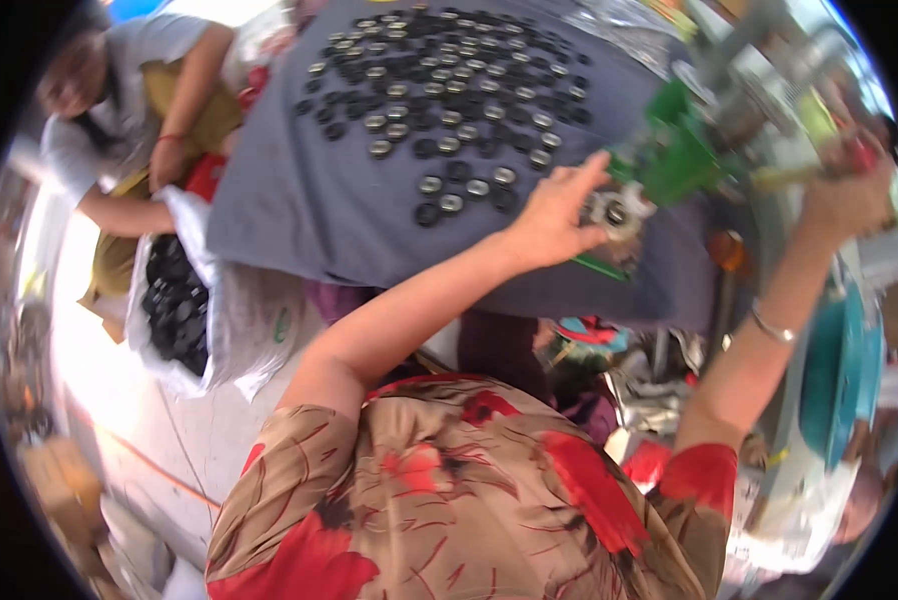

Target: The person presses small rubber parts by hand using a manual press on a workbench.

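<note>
My left hand (554,222) reaches to the base of a hand press with a green guard (677,150). Its thumb and fingers are spread apart on either side of a small round metal-centred part (615,212) in the press; I cannot tell if they touch it. Out to the right, my right hand (849,200) is closed around the press's lever (791,175), close to a red end. Many small round pieces (451,146), black or with silvery centres, lie across the grey cloth.
The grey cloth (279,215) covers the work table. At left, a seated person (129,120) reaches toward a white sack (249,320) holding black pieces. A teal basin (837,370) stands at right. Cardboard boxes (61,480) are at lower left. A clear plastic bag (624,35) lies at the far edge.
</note>
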